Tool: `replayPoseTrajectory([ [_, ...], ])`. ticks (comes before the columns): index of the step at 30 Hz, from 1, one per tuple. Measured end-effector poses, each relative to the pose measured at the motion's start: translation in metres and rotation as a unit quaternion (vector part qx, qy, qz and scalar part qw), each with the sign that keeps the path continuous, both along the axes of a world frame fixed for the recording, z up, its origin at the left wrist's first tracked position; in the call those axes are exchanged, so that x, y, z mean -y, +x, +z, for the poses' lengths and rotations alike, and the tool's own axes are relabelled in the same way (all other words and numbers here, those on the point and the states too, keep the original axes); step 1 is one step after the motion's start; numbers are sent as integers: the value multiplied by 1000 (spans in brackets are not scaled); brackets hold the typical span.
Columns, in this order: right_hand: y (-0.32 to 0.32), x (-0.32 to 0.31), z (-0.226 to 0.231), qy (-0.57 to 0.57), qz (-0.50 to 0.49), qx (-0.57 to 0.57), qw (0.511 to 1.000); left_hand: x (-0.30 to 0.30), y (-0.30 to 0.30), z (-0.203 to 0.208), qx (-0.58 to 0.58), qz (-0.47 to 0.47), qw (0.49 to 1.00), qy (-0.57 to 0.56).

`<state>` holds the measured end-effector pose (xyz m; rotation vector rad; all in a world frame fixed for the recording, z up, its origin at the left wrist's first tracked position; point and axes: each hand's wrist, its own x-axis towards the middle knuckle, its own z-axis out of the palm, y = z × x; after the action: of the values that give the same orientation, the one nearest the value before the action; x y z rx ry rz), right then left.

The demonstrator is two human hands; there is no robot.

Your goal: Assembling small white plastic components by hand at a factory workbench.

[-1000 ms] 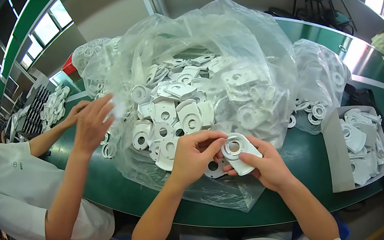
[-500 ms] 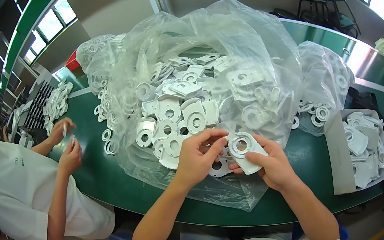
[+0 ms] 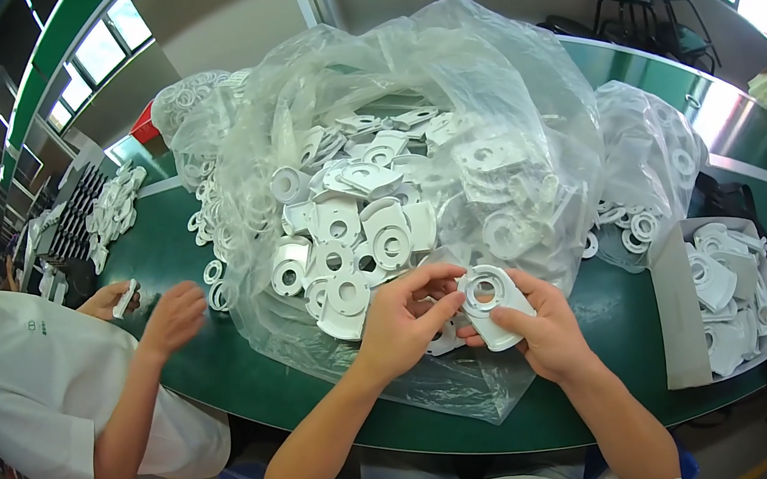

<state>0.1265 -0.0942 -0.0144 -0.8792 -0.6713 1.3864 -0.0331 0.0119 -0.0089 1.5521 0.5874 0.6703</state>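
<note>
In front of my chest, my right hand [image 3: 549, 328] grips a white plastic part [image 3: 506, 333], a rounded plate with a raised ring around a hole at its far end. The thumb lies on the plate's face and the fingers are behind it. My left hand [image 3: 407, 322] is at the ring's left edge, thumb and forefinger bent against it; its other fingers are curled. Just beyond both hands, a heap of similar white parts [image 3: 337, 220] lies in a large clear plastic bag [image 3: 280, 105] opened out on the table.
A carton [image 3: 678, 322] of white parts stands on the green table [image 3: 407, 439] at right. Loose white rings [image 3: 643, 226] lie by a second clear bag [image 3: 645, 135]. At left, a co-worker in a white shirt [image 3: 43, 388] handles a small white piece. Blue bins flank my lap.
My hands stay nearly in place; the left has shifted slightly right, against the part. The co-worker's hands have moved apart, one reaching toward the loose rings.
</note>
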Motion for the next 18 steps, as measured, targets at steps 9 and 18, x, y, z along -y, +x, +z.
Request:
replayPoseTrajectory([
  [9, -8, 0, -2, 44, -10, 101, 994, 2, 2, -7, 23, 21, 999, 44],
  [18, -5, 2, 1, 21, -17, 132, 991, 8, 2, -11, 21, 5, 1000, 2],
])
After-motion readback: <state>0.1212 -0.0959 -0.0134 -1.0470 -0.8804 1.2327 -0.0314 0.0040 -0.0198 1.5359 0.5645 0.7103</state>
